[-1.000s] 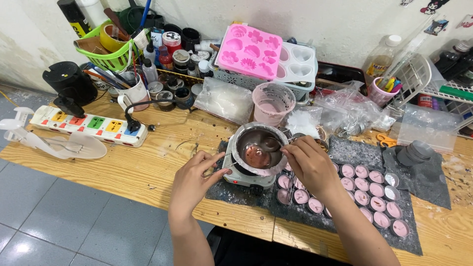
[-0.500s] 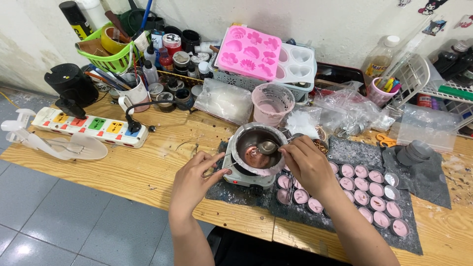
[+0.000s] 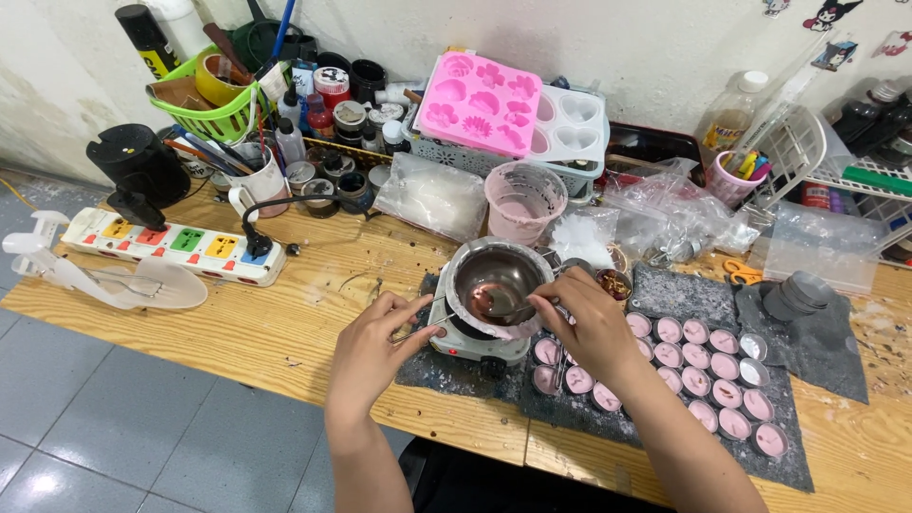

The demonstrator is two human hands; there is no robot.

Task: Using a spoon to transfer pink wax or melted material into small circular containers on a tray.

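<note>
Your left hand point(image 3: 372, 344): one, fingers spread, touching the heater point(image 3: 478, 344).
Your right hand point(image 3: 587, 323): one, holding one spoon point(image 3: 503, 306).
Pot point(image 3: 494, 283): one.

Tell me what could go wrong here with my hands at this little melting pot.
The pot holds dark liquid over a small white burner; your left hand rests right beside it, so a burn seems possible. Your right hand works a spoon inside; a slip might splash onto the filled pink cups just beside. The plastic bag lies close behind and might soften if there is heat.
</note>
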